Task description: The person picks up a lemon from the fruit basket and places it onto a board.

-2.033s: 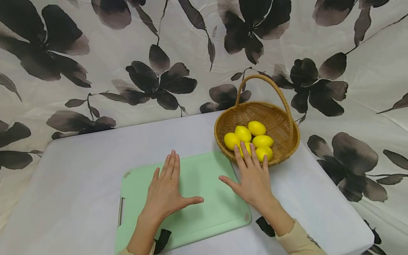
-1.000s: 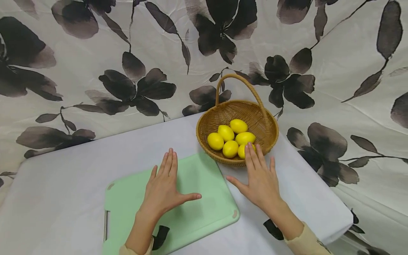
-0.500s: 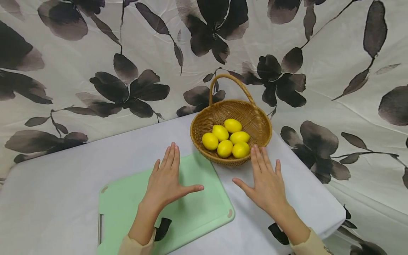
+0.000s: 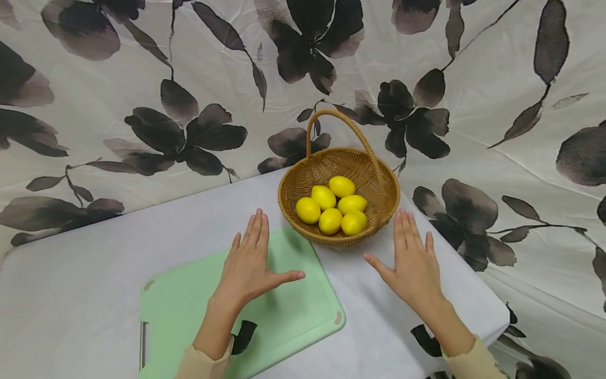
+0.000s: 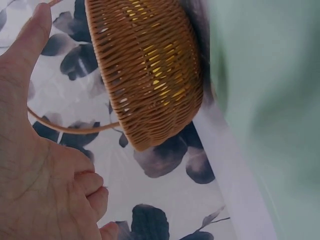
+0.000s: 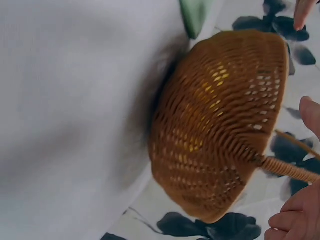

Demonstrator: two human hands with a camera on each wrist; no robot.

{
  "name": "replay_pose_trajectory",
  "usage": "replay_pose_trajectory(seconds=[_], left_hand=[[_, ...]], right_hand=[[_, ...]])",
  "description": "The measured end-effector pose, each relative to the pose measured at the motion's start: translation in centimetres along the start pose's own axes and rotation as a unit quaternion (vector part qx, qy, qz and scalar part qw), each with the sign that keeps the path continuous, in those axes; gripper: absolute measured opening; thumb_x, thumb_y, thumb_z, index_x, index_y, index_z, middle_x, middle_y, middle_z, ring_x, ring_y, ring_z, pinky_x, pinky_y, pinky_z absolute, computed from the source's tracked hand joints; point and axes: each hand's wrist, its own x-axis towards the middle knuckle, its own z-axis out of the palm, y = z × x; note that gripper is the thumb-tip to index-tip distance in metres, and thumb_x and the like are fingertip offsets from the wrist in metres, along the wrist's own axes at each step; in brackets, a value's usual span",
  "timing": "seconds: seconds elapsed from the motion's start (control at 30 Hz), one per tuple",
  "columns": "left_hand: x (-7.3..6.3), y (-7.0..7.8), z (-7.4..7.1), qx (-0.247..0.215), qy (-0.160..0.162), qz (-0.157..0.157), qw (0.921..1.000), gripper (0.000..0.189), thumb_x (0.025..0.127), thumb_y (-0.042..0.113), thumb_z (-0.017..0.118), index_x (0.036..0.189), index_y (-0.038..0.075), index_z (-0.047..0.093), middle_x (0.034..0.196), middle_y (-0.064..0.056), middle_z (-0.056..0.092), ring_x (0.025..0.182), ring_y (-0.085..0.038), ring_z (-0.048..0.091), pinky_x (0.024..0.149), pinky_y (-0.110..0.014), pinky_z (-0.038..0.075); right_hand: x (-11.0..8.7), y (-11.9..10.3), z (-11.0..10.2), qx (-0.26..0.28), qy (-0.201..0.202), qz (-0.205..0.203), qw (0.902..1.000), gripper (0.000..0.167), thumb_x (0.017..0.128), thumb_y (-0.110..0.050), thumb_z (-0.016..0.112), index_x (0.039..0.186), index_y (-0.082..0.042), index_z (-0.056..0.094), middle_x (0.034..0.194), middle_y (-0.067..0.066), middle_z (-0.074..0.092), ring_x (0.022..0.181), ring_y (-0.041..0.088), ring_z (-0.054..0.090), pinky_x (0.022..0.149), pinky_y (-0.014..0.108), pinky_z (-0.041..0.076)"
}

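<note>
Over the green cutting board [image 4: 303,310] my left hand [image 4: 248,268] hovers with straight fingers and the thumb spread to the right, holding nothing. My right hand [image 4: 414,266] is held above the white table, right of the board, its fingers straight and thumb out to the left. Between and beyond the hands stands a wicker basket [image 4: 341,239] with a tall arched handle. Several yellow lemons [image 4: 330,221] lie inside it. Both wrist views show the basket's woven side [image 5: 150,75], with yellow showing through the gaps; neither hand touches it.
A white cloth [image 4: 90,284] covers the table, whose right corner [image 4: 504,321] is near my right arm. Behind hangs a white curtain [image 4: 293,110] with dark flowers. The board has a metal-edged handle slot [image 4: 143,345] on its left.
My right hand has moved right, from in front of the lemons to beside the basket's right rim. The head view has shifted, so basket and board appear further left. Left hand keeps its pose.
</note>
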Motion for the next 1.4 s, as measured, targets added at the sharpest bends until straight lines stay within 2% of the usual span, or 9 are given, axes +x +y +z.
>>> replay_pose_trajectory(seconds=[0.23,0.63,1.17,1.4], left_hand=[[0.0,0.1,-0.1,0.001,-0.003,-0.001,1.0,0.133,0.063,0.083,0.062,0.154,0.004,0.005,0.163,-0.008,-0.002,0.151,-0.027,0.005,0.118,-0.057,0.017],[-0.1,-0.3,-0.3,0.009,0.001,-0.006,0.9999,0.133,0.064,0.083,0.061,0.154,0.004,0.003,0.163,-0.01,0.0,0.151,-0.027,0.007,0.118,-0.056,0.017],[-0.2,-0.8,-0.6,0.01,0.001,-0.017,0.9998,0.133,0.063,0.083,0.061,0.154,0.005,0.003,0.162,-0.009,-0.001,0.151,-0.027,0.006,0.118,-0.056,0.017],[-0.2,-1.0,-0.8,0.013,0.005,-0.02,0.9997,0.133,0.063,0.083,0.061,0.154,0.004,0.004,0.163,-0.01,0.001,0.15,-0.028,0.007,0.118,-0.056,0.017]], right_hand=[[1.5,1.8,0.3,0.0,-0.01,0.023,0.9997,0.104,0.086,-0.059,0.059,0.152,0.004,0.009,0.159,0.023,0.015,0.148,0.037,0.016,0.113,0.068,0.011],[2.7,2.5,0.2,-0.001,-0.022,0.034,0.9992,0.103,0.088,-0.061,0.054,0.153,0.003,0.005,0.159,0.023,0.011,0.149,0.036,0.01,0.112,0.069,0.01],[3.8,2.1,1.4,0.013,-0.05,0.018,0.9985,0.101,0.09,-0.066,0.047,0.151,0.006,0.012,0.157,0.027,0.017,0.146,0.04,0.017,0.111,0.069,0.012],[4.0,1.7,1.8,0.026,-0.065,0.028,0.9972,0.1,0.091,-0.066,0.043,0.15,0.01,0.012,0.156,0.029,0.014,0.146,0.042,0.015,0.111,0.069,0.013]])
